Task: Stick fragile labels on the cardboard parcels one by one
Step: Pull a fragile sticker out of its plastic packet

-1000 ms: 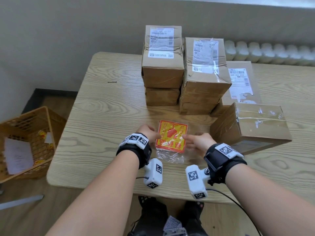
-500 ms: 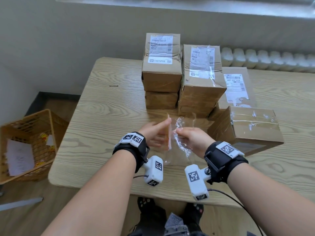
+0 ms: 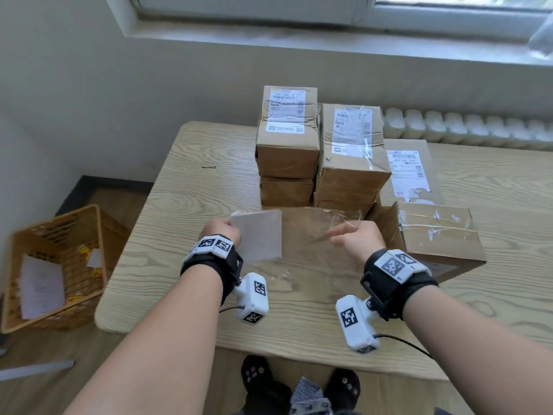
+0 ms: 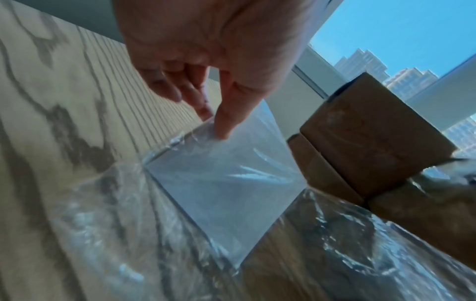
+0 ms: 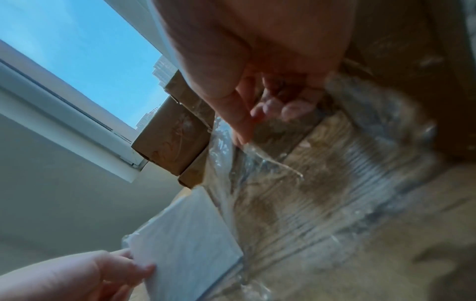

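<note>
My left hand (image 3: pixel 223 232) pinches a corner of a square stack of fragile labels (image 3: pixel 259 235), turned so its plain white back faces me (image 4: pixel 226 183) (image 5: pixel 185 240). A clear plastic bag (image 3: pixel 311 232) wraps the stack and stretches to the right. My right hand (image 3: pixel 353 238) pinches the bag's far edge (image 5: pixel 257 154) between thumb and fingers. Both hands hover over the wooden table (image 3: pixel 191 211), just in front of the stacked cardboard parcels (image 3: pixel 287 139) (image 3: pixel 351 154). A larger taped parcel (image 3: pixel 431 235) lies right of my right hand.
A flat parcel (image 3: pixel 410 172) with a shipping label lies behind the taped one. An orange plastic basket (image 3: pixel 57 265) holding paper scraps stands on the floor at the left. A radiator (image 3: pixel 463 127) runs along the wall behind the table.
The label stack has flipped from its red-and-yellow printed face to its white back. My hands have moved apart, and the plastic bag is drawn out to the right.
</note>
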### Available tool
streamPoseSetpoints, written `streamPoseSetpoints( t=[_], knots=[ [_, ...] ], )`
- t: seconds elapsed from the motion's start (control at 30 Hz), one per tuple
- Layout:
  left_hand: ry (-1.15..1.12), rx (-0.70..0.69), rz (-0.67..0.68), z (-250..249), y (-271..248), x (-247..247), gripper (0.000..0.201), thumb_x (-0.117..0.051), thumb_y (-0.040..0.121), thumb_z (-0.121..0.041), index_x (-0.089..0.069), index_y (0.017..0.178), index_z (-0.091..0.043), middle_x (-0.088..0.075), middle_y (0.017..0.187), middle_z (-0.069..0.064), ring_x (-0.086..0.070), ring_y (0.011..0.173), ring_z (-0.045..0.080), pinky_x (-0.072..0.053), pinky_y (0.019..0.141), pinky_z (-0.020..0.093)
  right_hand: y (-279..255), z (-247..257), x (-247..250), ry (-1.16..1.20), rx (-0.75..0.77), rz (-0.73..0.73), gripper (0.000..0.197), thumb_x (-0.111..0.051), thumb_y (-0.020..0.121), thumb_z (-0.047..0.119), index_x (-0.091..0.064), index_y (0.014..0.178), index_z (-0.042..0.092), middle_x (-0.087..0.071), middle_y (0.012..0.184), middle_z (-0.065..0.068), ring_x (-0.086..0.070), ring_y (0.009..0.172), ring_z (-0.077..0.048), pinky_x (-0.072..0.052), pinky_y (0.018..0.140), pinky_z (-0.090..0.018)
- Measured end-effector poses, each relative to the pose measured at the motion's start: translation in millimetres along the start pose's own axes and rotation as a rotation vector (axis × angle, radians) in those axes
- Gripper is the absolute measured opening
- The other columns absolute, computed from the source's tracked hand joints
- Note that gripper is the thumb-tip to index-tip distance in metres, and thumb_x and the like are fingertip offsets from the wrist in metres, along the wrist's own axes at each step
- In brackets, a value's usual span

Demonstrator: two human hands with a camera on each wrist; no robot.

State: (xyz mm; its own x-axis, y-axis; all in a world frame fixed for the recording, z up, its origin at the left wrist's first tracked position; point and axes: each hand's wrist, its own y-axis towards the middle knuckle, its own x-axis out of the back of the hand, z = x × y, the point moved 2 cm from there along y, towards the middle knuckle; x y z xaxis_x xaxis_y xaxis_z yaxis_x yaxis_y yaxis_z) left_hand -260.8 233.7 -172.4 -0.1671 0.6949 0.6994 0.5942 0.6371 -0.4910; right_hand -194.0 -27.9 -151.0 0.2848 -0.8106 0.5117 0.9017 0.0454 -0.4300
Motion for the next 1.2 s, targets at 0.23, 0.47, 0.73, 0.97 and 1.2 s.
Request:
streamPoseSetpoints(
  t=[0.23,0.47,0.73,0.97,1.2],
  knots=[
    [-0.734,0.047,-0.111,-8,6,18,0.040,-0.034,0.080,0.009,-0.061,0.062,-0.015,-0.065,0.056,0.004,-0.068,0.051,0.017,-0.053,0.061,0.029,1,7,4,0.117,0.098,-0.130,0.034,-0.062,0.078,0.005,-0.072,0.060,0.031,-0.073,0.080,0.008,-0.067,0.091,-0.017,-0.052,0.088,-0.032],
    [-0.845,0.195,0.063,14,1,16,0.042,-0.044,0.081,-0.029,-0.066,0.052,-0.009,-0.070,0.058,0.003,-0.059,0.055,0.016,-0.049,0.067,0.031,-4,-6,-2,-0.011,0.036,0.012,0.038,-0.042,0.078,-0.010,-0.070,0.088,0.016,-0.072,0.094,-0.004,-0.062,0.084,-0.019,-0.047,0.072,-0.026],
    [0.062,0.037,0.050,30,-5,-18,0.015,-0.068,0.075,-0.013,-0.071,0.089,-0.018,-0.064,0.108,0.005,-0.063,0.086,0.026,-0.047,0.074,0.027,6,-45,-36,0.141,-0.441,0.300,0.027,-0.032,0.092,0.000,-0.048,0.073,0.009,-0.056,0.060,-0.011,-0.055,0.051,-0.023,-0.041,0.047,-0.026],
    [0.009,0.004,0.053,39,15,-30,0.061,-0.066,0.078,-0.004,-0.047,0.133,-0.025,-0.047,0.136,0.007,-0.057,0.112,0.026,-0.044,0.084,0.028,12,-47,-48,0.560,-0.569,0.424,0.030,-0.042,0.095,-0.008,-0.051,0.124,-0.006,-0.064,0.107,-0.021,-0.070,0.068,-0.018,-0.055,0.058,-0.018],
    [-0.135,0.062,0.089,47,22,-40,0.026,-0.061,0.083,-0.003,-0.065,0.102,-0.020,-0.068,0.107,0.006,-0.064,0.100,0.026,-0.049,0.081,0.028,6,-31,-70,0.248,-0.423,0.602,0.038,-0.045,0.089,-0.011,-0.066,0.115,0.007,-0.064,0.093,-0.011,-0.047,0.061,-0.011,-0.036,0.054,-0.019]
  ],
)
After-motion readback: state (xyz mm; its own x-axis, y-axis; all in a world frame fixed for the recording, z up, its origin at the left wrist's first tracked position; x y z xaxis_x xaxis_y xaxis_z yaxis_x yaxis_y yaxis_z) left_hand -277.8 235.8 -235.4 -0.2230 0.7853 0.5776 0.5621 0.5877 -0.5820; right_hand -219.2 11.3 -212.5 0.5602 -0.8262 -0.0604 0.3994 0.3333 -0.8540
